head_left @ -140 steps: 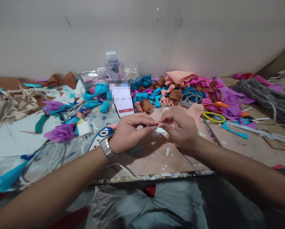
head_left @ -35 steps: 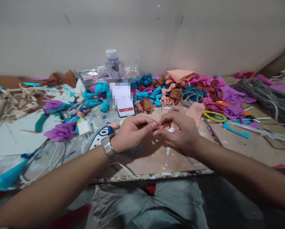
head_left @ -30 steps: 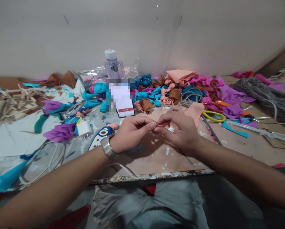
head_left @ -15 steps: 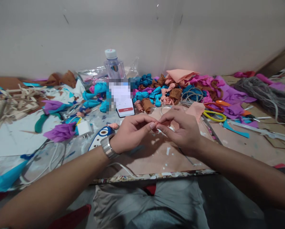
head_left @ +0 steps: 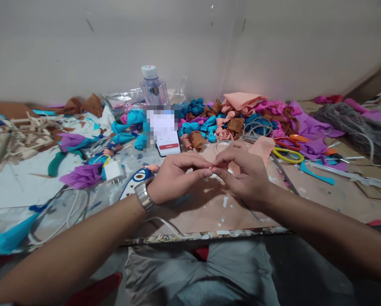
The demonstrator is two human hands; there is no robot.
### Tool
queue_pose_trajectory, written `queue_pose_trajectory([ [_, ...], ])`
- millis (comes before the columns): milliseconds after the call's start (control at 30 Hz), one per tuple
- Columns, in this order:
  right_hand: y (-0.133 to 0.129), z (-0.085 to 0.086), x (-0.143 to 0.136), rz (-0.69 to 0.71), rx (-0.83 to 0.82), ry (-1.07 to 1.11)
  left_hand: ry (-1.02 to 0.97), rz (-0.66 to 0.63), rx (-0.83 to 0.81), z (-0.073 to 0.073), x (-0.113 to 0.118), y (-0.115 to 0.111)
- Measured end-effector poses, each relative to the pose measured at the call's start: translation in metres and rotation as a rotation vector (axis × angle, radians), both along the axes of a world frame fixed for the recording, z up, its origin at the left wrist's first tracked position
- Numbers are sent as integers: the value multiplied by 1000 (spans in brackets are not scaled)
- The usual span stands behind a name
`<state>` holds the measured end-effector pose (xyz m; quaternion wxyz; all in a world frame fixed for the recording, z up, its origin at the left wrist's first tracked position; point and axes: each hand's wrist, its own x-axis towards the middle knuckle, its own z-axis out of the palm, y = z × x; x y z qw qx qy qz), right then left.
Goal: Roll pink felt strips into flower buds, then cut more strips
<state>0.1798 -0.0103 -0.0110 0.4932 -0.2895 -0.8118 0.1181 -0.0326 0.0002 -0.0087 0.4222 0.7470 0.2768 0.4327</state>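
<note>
Peach-coloured, soft-looking material, a tiny scrap point(head_left: 210, 168), is pinched at the meeting fingertips of two bare hands. The left hand point(head_left: 177, 178), with a banded metal watch point(head_left: 145, 195) at its wrist, grips the scrap between thumb and forefinger; the right hand point(head_left: 246, 176) does the same from the other side, its fingers curled. Most of the scrap is hidden by the fingers, so its full shape cannot be told. It sits between the two thumb tips, above a flat, pinkish-tan work surface point(head_left: 193, 219) flecked with white.

Just beyond the right hand lies a smooth, thin peach sheet point(head_left: 263, 148), with yellow-handled scissors point(head_left: 288, 156) beside it. Behind the hands runs a heap of crinkled, twisted paper pieces point(head_left: 209, 125) in blue, brown, peach and pink. A phone point(head_left: 168, 148) leans near a clear plastic bottle point(head_left: 153, 90) with a white cap. To the left are a ruffled purple paper bloom point(head_left: 81, 174) and splintery wooden sticks point(head_left: 29, 131); far right, a stringy grey bundle point(head_left: 352, 121).
</note>
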Motion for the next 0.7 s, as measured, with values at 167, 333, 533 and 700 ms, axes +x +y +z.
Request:
queue_pose_trajectory([
  [167, -1, 0, 1, -15, 2, -6, 2, 45, -26, 0, 1, 0],
  [333, -1, 1, -1, -34, -30, -27, 22, 89, -25, 0, 2, -2],
  [533, 2, -1, -1, -78, -33, -53, 66, 92, 44, 0, 2, -3],
  [700, 2, -3, -1, -95, -10, -52, 87, 93, 94, 0, 3, -3],
])
